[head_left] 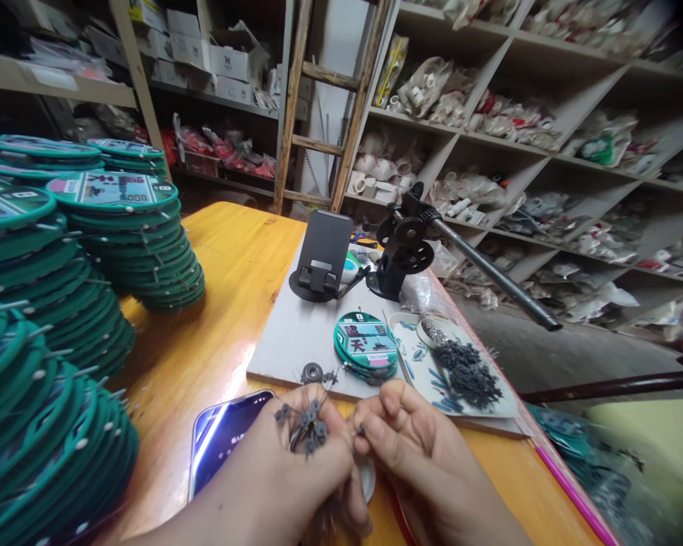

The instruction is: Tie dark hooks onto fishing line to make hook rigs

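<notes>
My left hand is closed around a bunch of small dark grey rubber pieces on thin wires, which look like fishing float stoppers. Close beside it, my right hand pinches one tiny dark piece between thumb and forefinger. The fingertips of both hands nearly meet. Partly hidden behind them is a round pale object. Just beyond the hands, a green round line winder with a printed label lies on a white board. A small black ring-shaped part lies to its left.
Tall stacks of green winders stand at left. A phone lies by my left forearm. On the board are a phone stand, a black geared crank device and a white tray of dark pieces. Shelves stand behind.
</notes>
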{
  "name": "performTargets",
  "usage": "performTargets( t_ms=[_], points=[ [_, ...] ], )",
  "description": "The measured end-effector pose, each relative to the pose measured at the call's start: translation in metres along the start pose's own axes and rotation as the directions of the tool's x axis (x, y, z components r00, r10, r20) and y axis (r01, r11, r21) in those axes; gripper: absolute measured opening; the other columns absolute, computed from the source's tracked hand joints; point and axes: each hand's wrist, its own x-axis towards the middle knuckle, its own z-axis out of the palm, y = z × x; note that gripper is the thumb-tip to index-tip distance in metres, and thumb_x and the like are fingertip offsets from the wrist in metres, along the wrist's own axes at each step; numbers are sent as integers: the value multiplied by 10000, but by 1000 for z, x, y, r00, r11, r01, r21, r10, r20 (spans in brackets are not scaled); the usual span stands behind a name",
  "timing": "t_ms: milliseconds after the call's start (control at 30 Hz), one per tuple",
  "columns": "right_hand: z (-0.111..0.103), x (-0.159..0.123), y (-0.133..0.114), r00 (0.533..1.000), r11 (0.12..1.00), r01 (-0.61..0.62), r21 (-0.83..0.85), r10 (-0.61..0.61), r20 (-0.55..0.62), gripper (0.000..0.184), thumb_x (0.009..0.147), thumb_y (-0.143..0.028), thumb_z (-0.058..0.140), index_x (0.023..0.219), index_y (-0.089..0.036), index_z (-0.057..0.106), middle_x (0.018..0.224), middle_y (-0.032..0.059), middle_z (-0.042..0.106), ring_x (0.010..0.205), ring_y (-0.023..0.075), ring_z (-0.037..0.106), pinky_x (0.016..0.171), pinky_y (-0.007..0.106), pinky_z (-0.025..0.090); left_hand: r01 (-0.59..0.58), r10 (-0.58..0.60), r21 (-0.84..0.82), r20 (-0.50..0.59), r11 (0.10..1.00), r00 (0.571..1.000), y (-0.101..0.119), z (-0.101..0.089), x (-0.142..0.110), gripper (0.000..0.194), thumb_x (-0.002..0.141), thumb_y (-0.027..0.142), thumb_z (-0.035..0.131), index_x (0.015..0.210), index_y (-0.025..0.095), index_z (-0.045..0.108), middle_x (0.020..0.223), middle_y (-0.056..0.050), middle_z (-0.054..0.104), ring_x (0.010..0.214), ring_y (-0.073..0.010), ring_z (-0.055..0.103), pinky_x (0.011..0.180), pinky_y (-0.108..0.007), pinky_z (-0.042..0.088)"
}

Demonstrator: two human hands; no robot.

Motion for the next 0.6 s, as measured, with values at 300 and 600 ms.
performTargets(
  t_ms=[300,600],
  points=[
    [4,0,-1,999,999,-10,40,8,41,342,874,-268,686,829,-230,350,739,-43,596,494,117,646,502,234,485,13,-12,-37,30,999,999,-3,-1,1,243,742,376,612,636,221,459,499,26,616,524,-140,571,542,-251,449],
    [-1,1,1,998,989,67,-130,-66,14,344,883,-290,682,821,-231,348,764,-37,633,456,108,640,454,228,489,19,-20,13,14,1000,1000,-4,0,0,273,776,429,584,659,218,454,476,38,608,523,-141,595,574,-257,463]
  ],
)
